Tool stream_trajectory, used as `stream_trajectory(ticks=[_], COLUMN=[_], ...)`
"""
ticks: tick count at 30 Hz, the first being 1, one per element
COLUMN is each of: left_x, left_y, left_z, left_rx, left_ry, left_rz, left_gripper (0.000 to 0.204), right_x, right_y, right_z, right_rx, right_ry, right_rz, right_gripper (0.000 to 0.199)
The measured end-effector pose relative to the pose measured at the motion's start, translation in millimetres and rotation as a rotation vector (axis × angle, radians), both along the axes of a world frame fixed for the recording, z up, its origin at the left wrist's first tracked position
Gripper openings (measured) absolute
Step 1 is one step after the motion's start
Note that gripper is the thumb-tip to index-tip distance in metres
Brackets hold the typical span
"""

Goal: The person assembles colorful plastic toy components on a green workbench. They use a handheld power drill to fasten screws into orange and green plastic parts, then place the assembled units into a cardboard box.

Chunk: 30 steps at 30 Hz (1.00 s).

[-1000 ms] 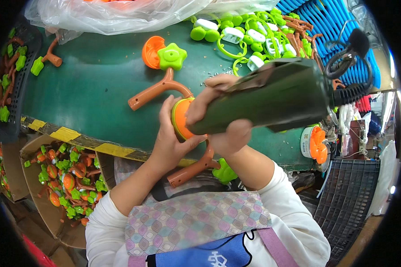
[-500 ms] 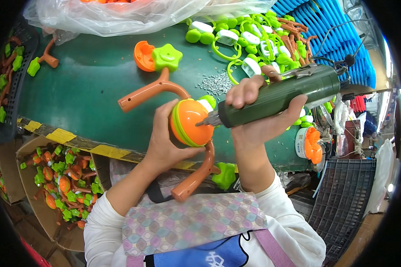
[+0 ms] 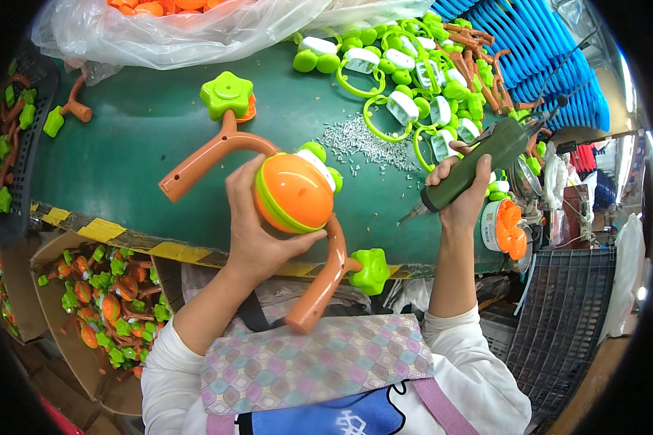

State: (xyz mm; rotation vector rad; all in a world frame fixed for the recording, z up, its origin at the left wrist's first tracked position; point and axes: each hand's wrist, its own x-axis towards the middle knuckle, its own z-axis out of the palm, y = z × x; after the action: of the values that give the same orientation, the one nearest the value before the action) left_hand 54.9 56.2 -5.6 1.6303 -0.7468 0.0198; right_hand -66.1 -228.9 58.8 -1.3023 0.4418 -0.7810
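Observation:
My left hand is wrapped round a toy with a glossy orange ball, banded in lime green. Brown branch-shaped arms stick out on both sides of the ball, each tipped by a green star-shaped knob. White and green parts show at the ball's far side. Off to the right, my right hand grips a dark green electric screwdriver. Its bit points down and left, apart from the ball. Between ball and screwdriver, small silver screws lie loose on the green table.
White and green toy parts and brown branches pile up at the back right, near blue stacked trays. Clear plastic wraps orange parts at the back. A carton of similar toys stands left below the taped edge. A tub sits right.
My right hand has drawn the screwdriver away from the ball, to the right. My left hand has shifted the toy slightly left and turned it. The toy's far star now covers most of an orange shell.

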Motion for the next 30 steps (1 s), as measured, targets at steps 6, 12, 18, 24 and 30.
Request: stream_trajectory(ticks=[6,12,18,24,30], left_x=[-3.6,-6.3,-3.5,-4.5,-2.3], left_y=[-1.8,0.6,3.7,14.6,16.3], left_z=[17.3,12.5,2.5,19.8,33.8], left_rx=[0.023,0.011,-0.055,-0.282,-0.61], left_ry=[-0.239,-0.332,-0.272,0.543,0.944], left_rz=[0.066,0.108,0.018,-0.404,-0.623], left_gripper=[0.11,0.111,0.116,0.117,0.079], right_x=[0.6,25.4,27.6,40.8,33.8], right_y=[-23.3,4.6,111.9,125.9,144.8], right_z=[-22.6,-22.7,17.3,14.9,21.6], right_rx=[-0.156,-0.93,-1.264,-1.305,-1.447], right_ry=[0.003,-0.143,0.069,0.09,0.079], right_rz=[-0.03,-0.658,0.199,0.257,0.185], right_gripper=[0.051,0.049,0.085,0.092,0.074])
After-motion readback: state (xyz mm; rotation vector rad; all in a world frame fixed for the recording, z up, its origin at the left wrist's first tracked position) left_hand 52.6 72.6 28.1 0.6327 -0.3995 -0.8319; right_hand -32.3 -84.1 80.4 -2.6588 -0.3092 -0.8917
